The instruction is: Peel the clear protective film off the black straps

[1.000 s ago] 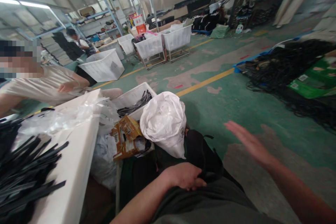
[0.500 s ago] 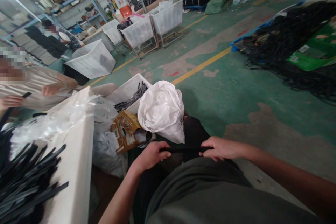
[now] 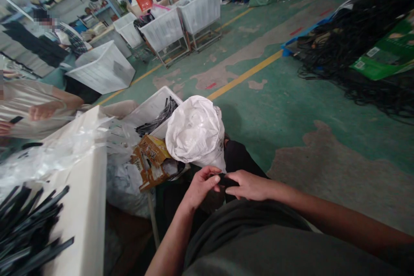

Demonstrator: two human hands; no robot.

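Note:
Over my lap, my left hand (image 3: 203, 184) and my right hand (image 3: 248, 184) are close together on a black strip (image 3: 228, 181). The fingers of both hands are closed on it, and much of the strip is hidden by them. Just beyond my hands stands a white woven sack (image 3: 196, 131), its mouth wide and a clear plastic liner inside. On the white table to my left lies a pile of black strips (image 3: 29, 228), beside crumpled clear plastic bags (image 3: 61, 146).
A white bin (image 3: 168, 95) of dark strips and a torn brown carton (image 3: 152, 161) stand left of the sack. Across the table sits a co-worker (image 3: 35, 103) holding a black strip. White carts (image 3: 164, 30) stand farther back; a heap of black cords (image 3: 339, 47) lies right.
My hands have come together; the strip, stretched straight between them before, is now bunched in my fingers. My left hand moved right and my right hand moved left. The view has shifted slightly.

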